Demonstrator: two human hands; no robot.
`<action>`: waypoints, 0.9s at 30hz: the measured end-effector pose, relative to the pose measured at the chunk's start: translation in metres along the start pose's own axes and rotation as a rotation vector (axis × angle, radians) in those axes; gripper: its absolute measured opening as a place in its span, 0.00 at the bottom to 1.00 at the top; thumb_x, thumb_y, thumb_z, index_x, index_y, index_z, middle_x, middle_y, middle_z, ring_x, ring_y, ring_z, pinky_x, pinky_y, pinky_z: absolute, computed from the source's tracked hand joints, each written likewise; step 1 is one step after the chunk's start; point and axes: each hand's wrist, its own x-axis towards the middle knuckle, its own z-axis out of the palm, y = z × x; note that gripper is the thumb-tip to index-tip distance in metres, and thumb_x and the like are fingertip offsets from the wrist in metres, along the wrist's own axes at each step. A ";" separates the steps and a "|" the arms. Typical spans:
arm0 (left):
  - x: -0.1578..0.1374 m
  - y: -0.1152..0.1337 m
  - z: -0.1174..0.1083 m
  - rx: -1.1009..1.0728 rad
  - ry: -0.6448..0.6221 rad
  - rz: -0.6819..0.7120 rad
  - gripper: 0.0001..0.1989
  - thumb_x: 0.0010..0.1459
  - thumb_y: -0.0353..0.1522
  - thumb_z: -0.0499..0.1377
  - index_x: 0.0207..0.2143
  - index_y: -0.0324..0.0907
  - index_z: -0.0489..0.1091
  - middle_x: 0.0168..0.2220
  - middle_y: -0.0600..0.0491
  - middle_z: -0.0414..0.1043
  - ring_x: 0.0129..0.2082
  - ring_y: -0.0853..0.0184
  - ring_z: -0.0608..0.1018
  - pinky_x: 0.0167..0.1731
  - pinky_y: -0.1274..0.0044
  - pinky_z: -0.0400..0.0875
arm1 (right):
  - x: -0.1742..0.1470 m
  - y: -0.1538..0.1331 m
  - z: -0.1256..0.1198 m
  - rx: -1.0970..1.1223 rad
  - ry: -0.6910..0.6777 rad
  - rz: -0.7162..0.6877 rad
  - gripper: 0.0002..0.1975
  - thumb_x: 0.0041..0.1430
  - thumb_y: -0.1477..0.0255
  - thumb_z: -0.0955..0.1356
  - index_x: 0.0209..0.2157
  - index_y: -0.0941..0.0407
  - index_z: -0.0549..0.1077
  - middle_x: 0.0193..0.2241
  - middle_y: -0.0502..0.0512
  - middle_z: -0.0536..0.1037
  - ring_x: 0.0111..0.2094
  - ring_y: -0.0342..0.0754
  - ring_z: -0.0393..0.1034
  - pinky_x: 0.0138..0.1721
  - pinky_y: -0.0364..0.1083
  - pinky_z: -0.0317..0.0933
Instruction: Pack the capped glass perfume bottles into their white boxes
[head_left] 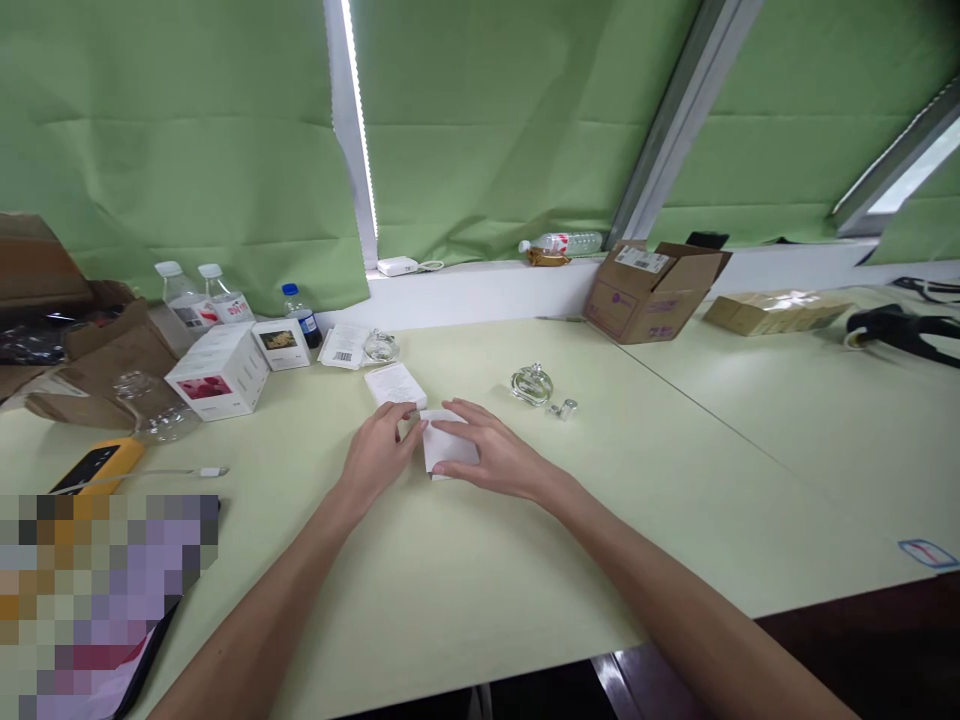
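A small white box point(448, 447) stands on the table between my two hands. My right hand point(491, 452) grips it from the right, fingers over the upper part and thumb low on the near face. At its upper left edge, my left hand point(381, 445) has thumb and fingertips drawn together against it; the exact contact is partly hidden. Just behind lies another white carton point(395, 386) with print on it. To the right are a clear glass bottle point(532, 384) with rounded, ringed sides and a silver cap point(568, 408) beside a smaller metallic piece.
At the left stand white picture boxes point(219, 372), plastic bottles point(180, 295), a yellow device point(101, 465) with a cable, and a blurred-out screen point(120, 600). Flattened white packaging point(343, 345) lies behind. A cardboard box point(649, 295) and gold package point(776, 311) sit at back right.
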 end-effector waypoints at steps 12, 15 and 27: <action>0.000 -0.026 0.008 0.373 0.049 0.097 0.27 0.61 0.41 0.50 0.60 0.40 0.56 0.61 0.42 0.56 0.61 0.55 0.59 0.57 0.65 0.57 | 0.003 0.018 -0.004 -0.176 0.004 0.011 0.15 0.60 0.67 0.65 0.48 0.53 0.73 0.50 0.59 0.72 0.55 0.56 0.63 0.58 0.61 0.49; -0.001 -0.029 0.008 0.418 0.035 0.078 0.26 0.61 0.41 0.50 0.58 0.40 0.58 0.61 0.42 0.57 0.60 0.54 0.61 0.55 0.64 0.58 | 0.002 0.023 -0.005 -0.195 0.009 0.068 0.15 0.60 0.67 0.64 0.48 0.54 0.73 0.50 0.59 0.73 0.55 0.57 0.63 0.58 0.62 0.49; 0.001 -0.015 -0.001 0.430 0.019 -0.048 0.20 0.62 0.44 0.46 0.48 0.40 0.63 0.48 0.44 0.70 0.45 0.56 0.74 0.40 0.70 0.68 | 0.002 0.023 -0.004 -0.220 0.064 0.116 0.21 0.59 0.64 0.64 0.53 0.55 0.68 0.55 0.62 0.68 0.57 0.58 0.61 0.59 0.60 0.49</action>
